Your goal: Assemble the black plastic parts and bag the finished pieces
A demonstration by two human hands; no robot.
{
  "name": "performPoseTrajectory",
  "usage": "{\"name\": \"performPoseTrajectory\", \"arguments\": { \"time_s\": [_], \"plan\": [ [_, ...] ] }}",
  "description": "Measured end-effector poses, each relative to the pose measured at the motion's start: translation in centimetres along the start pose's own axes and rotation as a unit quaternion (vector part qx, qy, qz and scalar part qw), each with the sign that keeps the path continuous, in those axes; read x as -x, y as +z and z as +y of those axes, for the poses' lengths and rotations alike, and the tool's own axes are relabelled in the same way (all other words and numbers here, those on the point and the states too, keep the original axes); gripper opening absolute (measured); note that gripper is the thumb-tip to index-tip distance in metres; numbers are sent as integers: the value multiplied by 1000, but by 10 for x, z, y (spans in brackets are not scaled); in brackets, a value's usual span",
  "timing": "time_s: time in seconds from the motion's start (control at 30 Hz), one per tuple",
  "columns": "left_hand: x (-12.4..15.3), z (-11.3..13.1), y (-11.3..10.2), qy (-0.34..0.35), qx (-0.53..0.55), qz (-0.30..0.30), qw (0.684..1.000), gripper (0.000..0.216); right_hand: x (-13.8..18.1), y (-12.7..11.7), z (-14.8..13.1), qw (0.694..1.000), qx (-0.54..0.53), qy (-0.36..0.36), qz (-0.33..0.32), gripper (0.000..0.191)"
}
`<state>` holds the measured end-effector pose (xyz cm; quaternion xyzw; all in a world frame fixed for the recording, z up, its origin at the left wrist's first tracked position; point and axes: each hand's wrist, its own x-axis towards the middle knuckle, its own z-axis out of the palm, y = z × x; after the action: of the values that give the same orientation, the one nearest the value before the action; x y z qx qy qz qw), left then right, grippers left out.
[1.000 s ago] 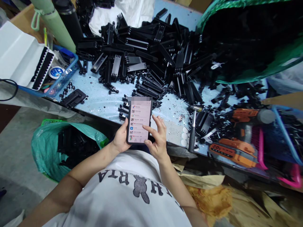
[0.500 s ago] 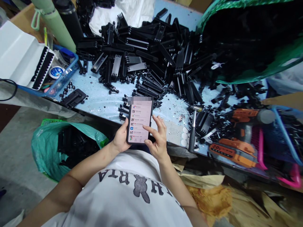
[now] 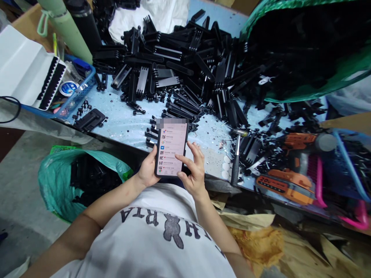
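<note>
Your left hand (image 3: 147,170) grips the phone (image 3: 171,148) by its left edge, above the near rim of the worktop (image 3: 121,121), at six o'clock from the black parts pile (image 3: 185,61). Your right hand (image 3: 193,172) is open, forefinger on the screen; hold the phone steady and tap lightly.

A light-blue counter (image 3: 121,119) carries a big pile of black plastic parts (image 3: 185,61) at its far side. A hammer (image 3: 236,162) lies near its right edge, just beside an orange drill (image 3: 290,181). A blue basket (image 3: 78,94) sits at the left. A green bag (image 3: 52,185) rests on the floor below.
</note>
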<state>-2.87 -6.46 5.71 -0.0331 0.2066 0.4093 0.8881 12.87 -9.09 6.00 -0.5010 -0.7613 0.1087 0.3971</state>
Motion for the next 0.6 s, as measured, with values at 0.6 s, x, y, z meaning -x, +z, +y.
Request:
{"name": "performPoseTrajectory", "arguments": {
  "time_s": [0.6],
  "plan": [
    [3,-3,-3,11,-14,5,1000,47,4,0,-2,999,-25,-14,21,44]
  ]
}}
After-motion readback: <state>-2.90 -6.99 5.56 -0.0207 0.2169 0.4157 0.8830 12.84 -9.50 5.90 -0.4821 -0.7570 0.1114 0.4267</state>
